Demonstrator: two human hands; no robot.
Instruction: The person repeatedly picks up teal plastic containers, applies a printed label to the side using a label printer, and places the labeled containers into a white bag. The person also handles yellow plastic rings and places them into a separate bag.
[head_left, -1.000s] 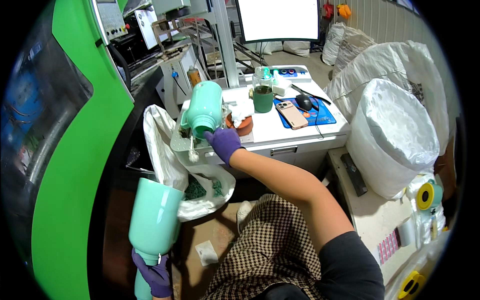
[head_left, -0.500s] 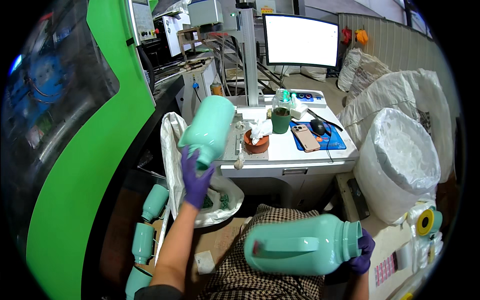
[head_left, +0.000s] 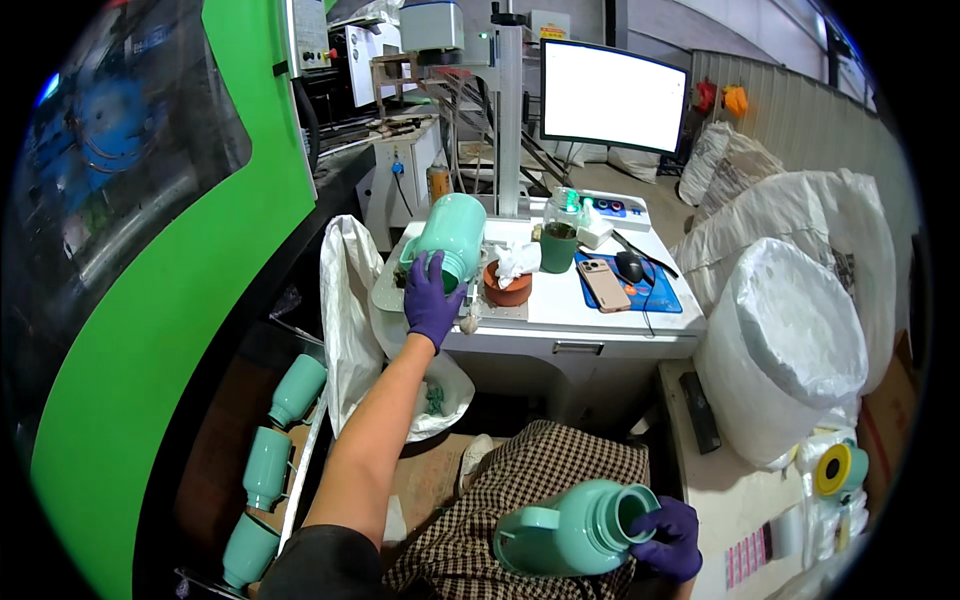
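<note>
Monitor (head_left: pixel 614 97): is standing behind the white table (head_left: pixel 558 296), glowing white.
Blue mat (head_left: pixel 660 299): is lying on the table, carrying a gold phone (head_left: pixel 604 285) and a black mouse (head_left: pixel 629 266).
Glass jar (head_left: pixel 559 245): is standing beside the mat, showing green below.
Reddish dish (head_left: pixel 508 295): is holding a crumpled white tissue (head_left: pixel 516 262).
Lined white sack (head_left: pixel 742 360): is standing open on the right.
Orange bag (head_left: pixel 735 100): is hanging near a red bag (head_left: pixel 706 95).

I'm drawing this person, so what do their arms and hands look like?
The left hand and right hand wear purple gloves. The left forearm is bare below a short dark sleeve; I can't see any right sleeve.
</note>
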